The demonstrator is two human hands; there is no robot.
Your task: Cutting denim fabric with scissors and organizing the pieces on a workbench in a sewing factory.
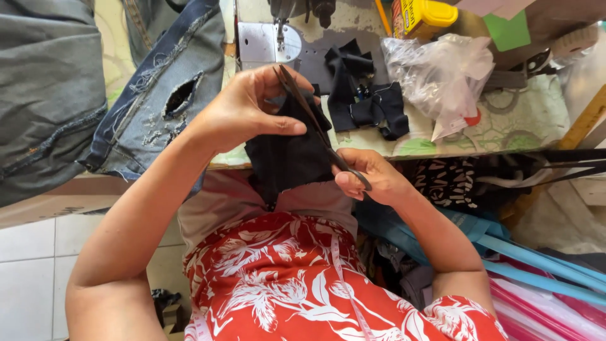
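My left hand [246, 107] pinches the upper edge of a piece of black cloth [287, 158] and holds it up over my lap. My right hand [369, 177] grips the handles of a pair of dark scissors [315, 120]. The blades run up along the cloth's right edge toward my left fingertips. The cloth hangs in front of the table edge, above my red floral garment.
A sewing machine plate [262, 44] sits on the table behind my hands. Torn blue jeans [164, 95] lie at the left, black fabric scraps [363, 95] and a clear plastic bag [442, 76] at the right. Blue and pink straps [536, 265] lie at lower right.
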